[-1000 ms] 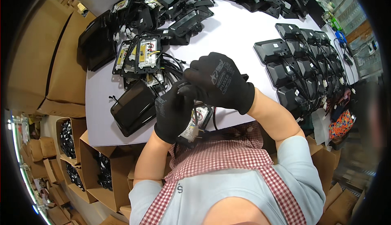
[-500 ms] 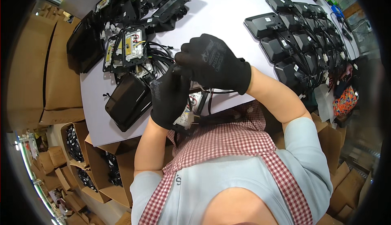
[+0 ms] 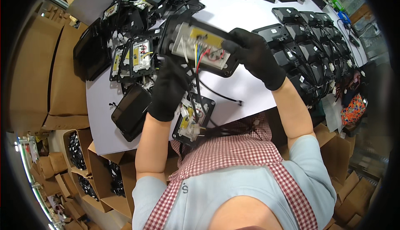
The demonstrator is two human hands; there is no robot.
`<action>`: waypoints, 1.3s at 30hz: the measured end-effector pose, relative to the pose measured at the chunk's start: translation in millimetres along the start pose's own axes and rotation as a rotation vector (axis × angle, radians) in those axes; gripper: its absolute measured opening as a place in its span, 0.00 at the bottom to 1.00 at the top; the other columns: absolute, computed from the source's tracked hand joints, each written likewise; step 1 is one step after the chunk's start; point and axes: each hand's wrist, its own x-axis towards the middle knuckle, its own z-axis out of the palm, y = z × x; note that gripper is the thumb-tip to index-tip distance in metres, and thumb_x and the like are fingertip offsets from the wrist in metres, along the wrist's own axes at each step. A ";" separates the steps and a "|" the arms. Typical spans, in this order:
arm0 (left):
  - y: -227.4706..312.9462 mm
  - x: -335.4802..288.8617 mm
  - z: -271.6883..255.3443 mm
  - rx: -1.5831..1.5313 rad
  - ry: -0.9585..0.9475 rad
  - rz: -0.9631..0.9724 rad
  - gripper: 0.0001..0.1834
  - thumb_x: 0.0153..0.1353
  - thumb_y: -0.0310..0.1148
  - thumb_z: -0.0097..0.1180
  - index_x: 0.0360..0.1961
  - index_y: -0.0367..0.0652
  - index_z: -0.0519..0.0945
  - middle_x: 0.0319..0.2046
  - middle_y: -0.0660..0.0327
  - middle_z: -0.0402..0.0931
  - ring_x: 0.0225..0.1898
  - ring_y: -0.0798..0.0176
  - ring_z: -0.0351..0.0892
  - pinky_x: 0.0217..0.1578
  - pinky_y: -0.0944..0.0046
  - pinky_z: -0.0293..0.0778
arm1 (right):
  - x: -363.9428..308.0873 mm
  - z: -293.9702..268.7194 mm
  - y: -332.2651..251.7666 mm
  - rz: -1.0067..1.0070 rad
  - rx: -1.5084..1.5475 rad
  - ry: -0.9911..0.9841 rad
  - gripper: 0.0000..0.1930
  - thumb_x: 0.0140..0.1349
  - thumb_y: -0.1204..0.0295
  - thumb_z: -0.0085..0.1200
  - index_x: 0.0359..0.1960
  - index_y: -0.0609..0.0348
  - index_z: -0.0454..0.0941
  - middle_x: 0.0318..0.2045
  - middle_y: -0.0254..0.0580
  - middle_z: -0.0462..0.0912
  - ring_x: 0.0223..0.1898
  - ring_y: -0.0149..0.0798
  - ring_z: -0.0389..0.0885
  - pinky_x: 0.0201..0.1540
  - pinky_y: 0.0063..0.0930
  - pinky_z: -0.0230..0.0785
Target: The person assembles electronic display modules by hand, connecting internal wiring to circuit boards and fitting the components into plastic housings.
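Note:
A black rectangular electronic housing (image 3: 214,66) is raised above the table, tilted, its open side showing a pale board, a yellow label and coloured wires. My right hand (image 3: 260,59), in a black glove, grips its right end with the thumb over the rim. At its lower left corner is my left hand (image 3: 168,90), also gloved, closed with fingers together against the edge; the fingertips are partly hidden. Black cables hang from the housing. Below, near my apron, a second open housing (image 3: 210,104) lies at the table edge with white connectors and cables on it.
Left of my hands lie a glossy black panel (image 3: 132,111) and stacked open housings (image 3: 141,57). More black units pile up at the far left. Rows of closed black housings (image 3: 287,49) with cables cover the right side. Cardboard boxes (image 3: 106,184) stand below the table's left edge.
My hands, together before, have moved apart. The open housing now appears raised between them, with my right hand farther right. The second housing near my apron is more exposed.

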 end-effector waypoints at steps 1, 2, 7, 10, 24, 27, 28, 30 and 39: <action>-9.9 8.7 25.4 0.228 0.164 -0.157 0.24 0.74 0.43 0.47 0.66 0.43 0.68 0.55 0.59 0.77 0.48 0.65 0.80 0.58 0.55 0.71 | -0.9 -3.4 -8.8 0.112 0.096 0.032 0.17 0.68 0.61 0.55 0.38 0.68 0.79 0.29 0.43 0.84 0.30 0.32 0.80 0.38 0.27 0.73; -17.3 13.7 54.0 0.459 0.327 -0.311 0.24 0.73 0.42 0.50 0.65 0.43 0.69 0.50 0.59 0.79 0.43 0.66 0.81 0.53 0.58 0.75 | 0.5 -5.4 1.8 0.112 0.086 0.038 0.17 0.68 0.61 0.55 0.38 0.68 0.79 0.29 0.43 0.84 0.30 0.32 0.80 0.38 0.27 0.73; -18.7 8.5 63.7 1.223 0.467 -0.488 0.22 0.71 0.43 0.53 0.57 0.37 0.75 0.29 0.59 0.80 0.26 0.67 0.79 0.29 0.65 0.75 | -1.9 -12.5 46.8 0.412 -0.028 -0.063 0.21 0.65 0.54 0.56 0.36 0.65 0.81 0.25 0.40 0.82 0.27 0.29 0.79 0.34 0.27 0.73; -27.0 -7.8 46.1 1.819 0.401 -0.258 0.14 0.72 0.40 0.50 0.49 0.41 0.77 0.26 0.51 0.80 0.26 0.51 0.81 0.30 0.54 0.75 | -0.6 -8.6 78.4 0.321 -0.382 -0.244 0.18 0.64 0.54 0.57 0.35 0.58 0.84 0.29 0.43 0.84 0.31 0.37 0.83 0.33 0.28 0.73; -56.6 3.3 27.9 2.051 0.262 -0.202 0.10 0.70 0.38 0.49 0.44 0.44 0.77 0.28 0.48 0.81 0.31 0.41 0.81 0.33 0.44 0.74 | 263.9 -13.8 219.6 0.015 -0.948 0.309 0.29 0.60 0.50 0.56 0.58 0.51 0.70 0.47 0.52 0.82 0.49 0.55 0.82 0.51 0.46 0.75; -43.9 -22.3 6.6 2.056 0.388 -0.114 0.11 0.69 0.38 0.50 0.45 0.44 0.77 0.28 0.49 0.81 0.31 0.42 0.81 0.33 0.46 0.74 | 255.4 48.9 178.0 -0.053 -0.677 0.182 0.22 0.60 0.56 0.56 0.52 0.52 0.76 0.42 0.51 0.85 0.45 0.53 0.84 0.49 0.43 0.75; -40.9 -25.3 6.6 2.056 0.409 -0.113 0.11 0.69 0.38 0.50 0.45 0.44 0.77 0.28 0.49 0.81 0.31 0.42 0.81 0.33 0.46 0.74 | 240.5 52.6 141.3 -0.046 -0.379 0.270 0.17 0.59 0.60 0.57 0.48 0.52 0.79 0.39 0.50 0.86 0.43 0.52 0.84 0.48 0.41 0.76; -42.5 -19.1 12.6 1.946 0.393 -0.183 0.11 0.69 0.37 0.51 0.46 0.44 0.79 0.28 0.50 0.81 0.31 0.44 0.82 0.32 0.47 0.74 | 218.7 15.2 106.7 -0.459 -0.680 0.392 0.14 0.53 0.69 0.57 0.42 0.52 0.85 0.39 0.45 0.86 0.42 0.45 0.85 0.46 0.35 0.77; -44.8 -13.3 18.4 2.062 0.310 -0.166 0.13 0.69 0.38 0.47 0.42 0.44 0.82 0.31 0.50 0.82 0.34 0.45 0.82 0.35 0.49 0.76 | 98.0 47.2 47.7 -0.477 -1.109 -0.205 0.14 0.57 0.69 0.57 0.44 0.58 0.81 0.41 0.47 0.83 0.38 0.47 0.84 0.44 0.40 0.76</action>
